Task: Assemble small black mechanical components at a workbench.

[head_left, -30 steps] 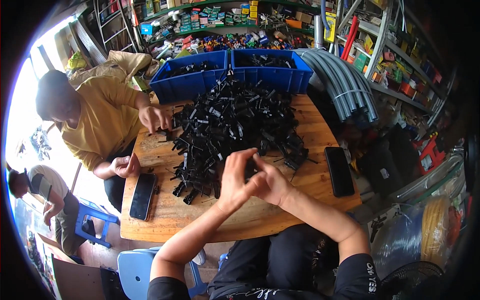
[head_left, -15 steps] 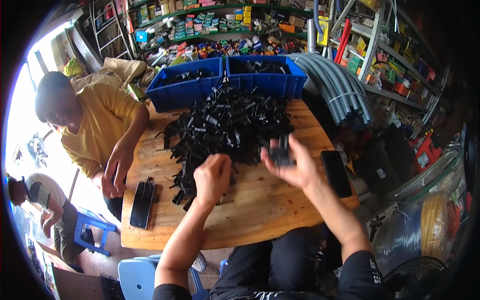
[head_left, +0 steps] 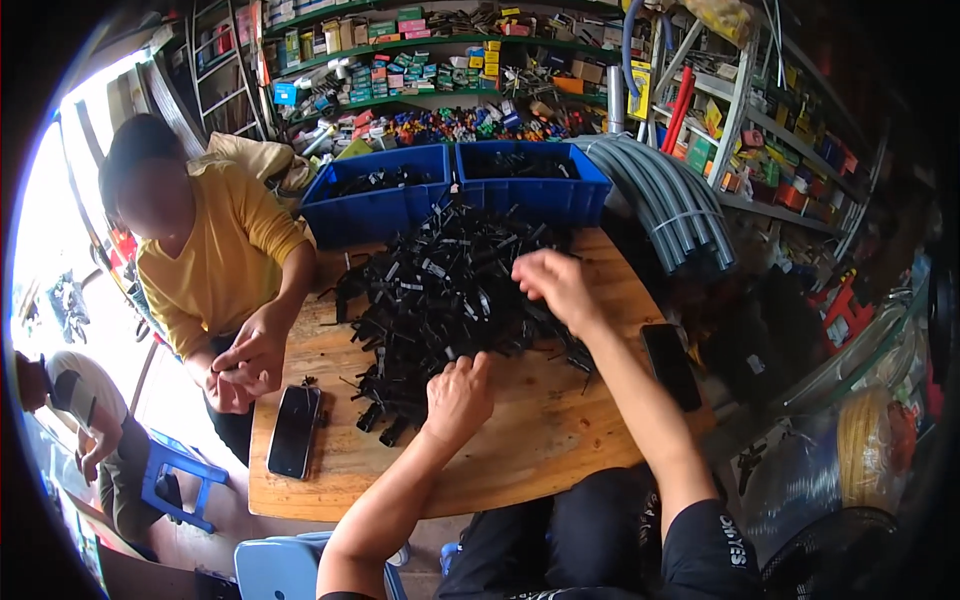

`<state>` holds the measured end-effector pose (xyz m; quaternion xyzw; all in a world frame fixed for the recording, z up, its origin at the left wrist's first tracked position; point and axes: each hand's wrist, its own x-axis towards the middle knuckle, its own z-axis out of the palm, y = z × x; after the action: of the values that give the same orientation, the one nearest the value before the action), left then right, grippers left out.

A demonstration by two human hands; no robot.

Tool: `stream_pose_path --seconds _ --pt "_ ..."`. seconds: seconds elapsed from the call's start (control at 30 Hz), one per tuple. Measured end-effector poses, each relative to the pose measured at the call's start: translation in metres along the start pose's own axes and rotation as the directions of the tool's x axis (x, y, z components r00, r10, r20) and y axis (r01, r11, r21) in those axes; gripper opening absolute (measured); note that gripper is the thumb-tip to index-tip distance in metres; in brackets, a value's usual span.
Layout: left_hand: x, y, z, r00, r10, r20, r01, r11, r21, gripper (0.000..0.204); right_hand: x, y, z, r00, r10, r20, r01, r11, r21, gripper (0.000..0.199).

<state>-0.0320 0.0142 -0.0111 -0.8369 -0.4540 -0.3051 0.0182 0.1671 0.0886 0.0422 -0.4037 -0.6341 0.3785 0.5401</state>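
Round wooden table (head_left: pixel 560 440) in a shelved storeroom; two blue plastic bins (head_left: pixel 390 205) hold black parts; left hand (head_left: pixel 458 398) curled on the black-parts pile (head_left: pixel 450 290), right hand (head_left: pixel 556 283) half-open above it; grasp cannot be told

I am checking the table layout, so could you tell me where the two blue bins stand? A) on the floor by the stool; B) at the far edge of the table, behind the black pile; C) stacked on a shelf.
B: the blue bins sit side by side at the far edge of the wooden table, behind the pile of black parts.
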Motion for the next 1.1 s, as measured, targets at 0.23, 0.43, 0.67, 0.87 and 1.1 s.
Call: stream_pose_path --seconds 0.23,0.43,0.67,0.87,1.1 --pt "0.008 0.021 -0.006 0.988 0.148 -0.038 -0.152 0.929 -0.337 0.036 -0.076 0.0 0.023 0.946 0.21 0.246 -0.264 0.942 0.209 0.033" --pt "0.011 0.025 -0.005 0.963 0.24 -0.121 -0.269 0.866 -0.422 0.041 -0.077 0.019 0.017 0.952 0.197 0.233 -0.278 0.877 0.393 0.025" --pt "0.01 0.007 0.003 0.905 -0.129 0.406 0.423 0.156 -0.893 0.024 -0.083 -0.012 0.014 0.999 0.046 -0.011 -0.04 0.944 0.328 0.027" --pt "0.006 0.004 0.001 0.874 -0.219 0.433 0.426 -0.082 -0.901 0.015 -0.081 -0.009 0.022 0.993 -0.109 -0.055 0.109 0.994 0.001 0.021" --pt "0.007 0.008 0.009 0.92 -0.335 0.201 0.283 0.217 -0.934 0.018 -0.082 -0.013 0.029 0.998 0.001 0.058 0.0 1.0 -0.016 0.012"
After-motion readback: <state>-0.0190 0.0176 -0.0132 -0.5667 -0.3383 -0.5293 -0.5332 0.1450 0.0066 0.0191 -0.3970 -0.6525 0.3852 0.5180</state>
